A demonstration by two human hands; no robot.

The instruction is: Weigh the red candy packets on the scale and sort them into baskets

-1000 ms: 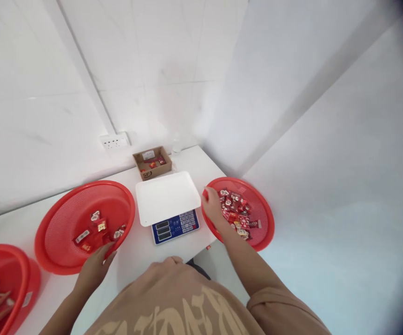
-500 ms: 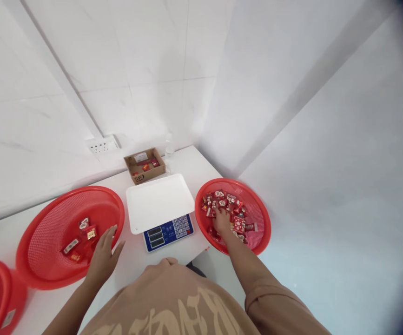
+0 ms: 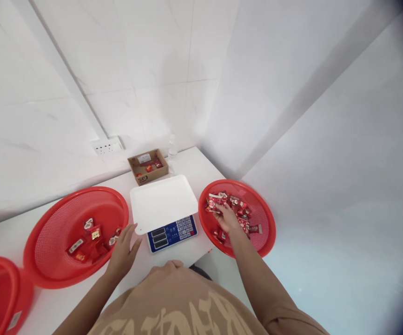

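Note:
Over the right red basket [image 3: 270,228], my right hand [image 3: 228,217] pinches a red wrapped candy [image 3: 215,201] with a white edge, held above the pile. Several more red candy packets [image 3: 245,210] lie in that basket under and around the hand. My left hand [image 3: 123,249] has its fingers spread and holds nothing; it hovers by the right rim of the middle red basket [image 3: 36,251], close to the scale's white tray [image 3: 164,200]. Several red packets [image 3: 91,244] lie in the middle basket, some partly behind my left hand.
A blue-fronted digital scale [image 3: 172,236] stands between the two baskets under the white tray. Behind it are a small cardboard box [image 3: 152,176] holding some packets and a clear bottle [image 3: 172,145]. Another red basket [image 3: 8,265] is at the lower left. A wall socket [image 3: 108,146] sits behind.
My right hand has come up out of the pile with a candy between its fingers. My left hand has shifted right, nearer the scale tray. The view has moved slightly.

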